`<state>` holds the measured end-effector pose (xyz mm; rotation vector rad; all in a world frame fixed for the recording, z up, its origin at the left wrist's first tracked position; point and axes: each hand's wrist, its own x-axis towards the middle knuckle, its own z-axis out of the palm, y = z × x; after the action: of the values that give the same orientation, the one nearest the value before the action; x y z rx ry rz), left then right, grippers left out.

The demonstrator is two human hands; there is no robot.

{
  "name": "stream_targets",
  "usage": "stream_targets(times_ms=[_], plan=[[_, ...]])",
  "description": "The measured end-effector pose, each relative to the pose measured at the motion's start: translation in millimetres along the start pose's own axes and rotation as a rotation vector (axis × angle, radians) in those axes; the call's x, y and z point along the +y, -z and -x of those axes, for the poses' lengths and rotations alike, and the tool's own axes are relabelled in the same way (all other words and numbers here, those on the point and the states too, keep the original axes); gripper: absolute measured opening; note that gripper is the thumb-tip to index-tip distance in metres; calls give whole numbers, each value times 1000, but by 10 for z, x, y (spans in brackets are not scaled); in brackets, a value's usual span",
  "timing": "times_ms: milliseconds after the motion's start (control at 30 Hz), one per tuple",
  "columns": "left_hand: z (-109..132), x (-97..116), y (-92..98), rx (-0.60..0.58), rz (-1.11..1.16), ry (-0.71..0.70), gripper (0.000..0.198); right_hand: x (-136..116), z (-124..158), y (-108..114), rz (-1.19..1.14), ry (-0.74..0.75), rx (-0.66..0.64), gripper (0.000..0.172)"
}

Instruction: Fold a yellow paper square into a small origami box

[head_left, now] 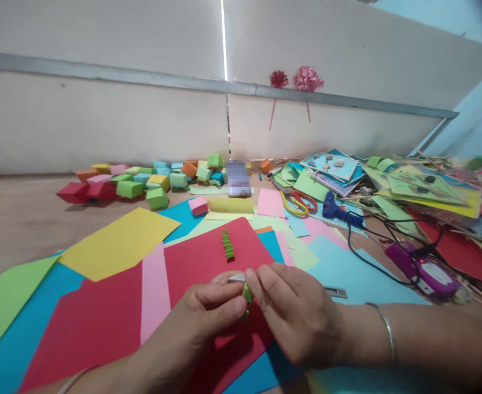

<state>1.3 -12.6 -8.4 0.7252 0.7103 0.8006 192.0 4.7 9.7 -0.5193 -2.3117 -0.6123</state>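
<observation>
My left hand [212, 306] pinches a small folded green paper strip [247, 294] between thumb and fingers, just above a red sheet [208, 246]. My right hand [294, 306] is closed around a utility knife [336, 292]; its grey end sticks out past the palm, and the pale blade tip shows by the left fingertips. Blade and paper meet where the fingers of both hands come together, and the exact contact is hidden. Another pleated green paper strip [227, 245] lies on the red sheet, just beyond my hands.
Colored paper boxes [129, 189] crowd the back left. Toward the right are yellow-handled scissors [296, 205], red-handled scissors [308, 201], a blue glue gun [339, 210] and a purple power strip [423, 271] with black cables. A phone-like object [238, 178] stands against the wall.
</observation>
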Motion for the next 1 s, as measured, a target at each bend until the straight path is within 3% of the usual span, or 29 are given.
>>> stream_targets(times_ms=[167,333,500,567,633,700,733,800,900,1000], plan=[[23,-55,6,6,110,114,21,-9,11,-35,-29,-23,-20,30],[19,-23,2,64,62,117,24,-38,36,-142,-44,-13,14,30],[-34,66,27,223,-164,47,31,-19,23,-111,-369,-265,-115,32],[-54,98,37,281,-215,47,40,136,21,-60,-470,-317,-101,38],[-72,129,37,317,-231,22,54,391,27,-33,-498,-473,-79,37],[-89,156,30,326,-260,-31,69,667,38,-44,-436,-666,-150,30],[-96,167,27,322,-290,-56,73,776,42,-58,-375,-706,-216,27],[-110,179,24,311,-344,-103,73,875,43,-80,-235,-685,-224,25],[-120,175,28,289,-385,-149,60,705,14,-72,-458,-547,-223,20],[-112,163,17,311,-447,-211,41,394,-25,-63,-757,-597,-244,12]])
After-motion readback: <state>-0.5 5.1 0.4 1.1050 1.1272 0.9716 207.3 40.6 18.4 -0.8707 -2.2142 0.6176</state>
